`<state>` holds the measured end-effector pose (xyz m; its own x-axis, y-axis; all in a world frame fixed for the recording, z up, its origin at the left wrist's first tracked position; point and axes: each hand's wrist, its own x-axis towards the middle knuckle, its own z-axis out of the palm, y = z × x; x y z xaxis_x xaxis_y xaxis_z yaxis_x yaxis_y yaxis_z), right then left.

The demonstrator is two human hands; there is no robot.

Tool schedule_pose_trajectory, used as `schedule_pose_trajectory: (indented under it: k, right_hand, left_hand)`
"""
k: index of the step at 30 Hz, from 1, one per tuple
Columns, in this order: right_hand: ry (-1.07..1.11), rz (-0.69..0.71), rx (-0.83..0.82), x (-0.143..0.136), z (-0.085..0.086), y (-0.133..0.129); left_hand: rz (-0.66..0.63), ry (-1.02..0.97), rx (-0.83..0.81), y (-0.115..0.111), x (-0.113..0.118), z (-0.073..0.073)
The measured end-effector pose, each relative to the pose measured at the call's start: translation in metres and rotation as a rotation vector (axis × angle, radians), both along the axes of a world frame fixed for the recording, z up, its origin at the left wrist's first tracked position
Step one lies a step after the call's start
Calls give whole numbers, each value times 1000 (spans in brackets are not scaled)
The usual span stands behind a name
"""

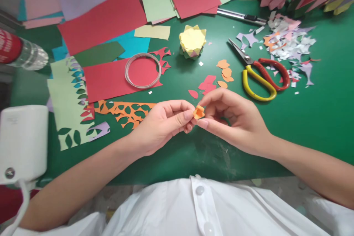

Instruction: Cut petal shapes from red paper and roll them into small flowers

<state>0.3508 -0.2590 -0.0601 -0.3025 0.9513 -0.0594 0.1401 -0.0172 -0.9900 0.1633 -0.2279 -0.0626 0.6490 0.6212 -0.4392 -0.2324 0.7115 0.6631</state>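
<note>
Between my hands, over the green table, is a small orange paper flower [198,112] with petals curling upward. My left hand [170,120] pinches its left side between thumb and fingers. The thumb and forefinger of my right hand [235,120] close around its right side, touching it. Just beyond lie loose red paper petals [208,84] and orange paper petals [226,73]. Farther back stands a yellow paper flower [193,40] with green and pinkish tips below.
Scissors [258,70] with red and yellow handles lie right, near a scrap pile [290,40] and a utility knife [242,16]. A tape roll [143,70] rests on red paper [106,79]. Cut orange paper [124,108], a bottle [22,49] and a white device [23,140] are left.
</note>
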Motion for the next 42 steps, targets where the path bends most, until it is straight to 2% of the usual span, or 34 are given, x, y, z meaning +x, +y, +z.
schedule_pose_trajectory:
  k: [8,14,23,26,30,37,42]
  right_hand:
    - [-15,-27,94,0,-3,-1]
    - [-13,-77,142,-1,-2,-1]
    - [81,-154,51,0,-3,1]
    - [66,-189,123,0,-5,2]
    - [3,-283,307,0,-8,5]
    - [-88,-414,531,3,-10,7]
    - [-126,-453,533,5,-10,6]
  left_hand:
    - [-59,-7,64,-1,-1,-2]
    - [-27,31,108,-1,-1,-5]
    - [-9,8,49,-1,0,-3]
    - [-24,-26,-5,-1,-2,-3]
    - [-48,-103,-53,-1,-4,-3]
    - [-176,-247,0,-1,-4,-4]
    - [-289,-253,63,-3,-8,-2]
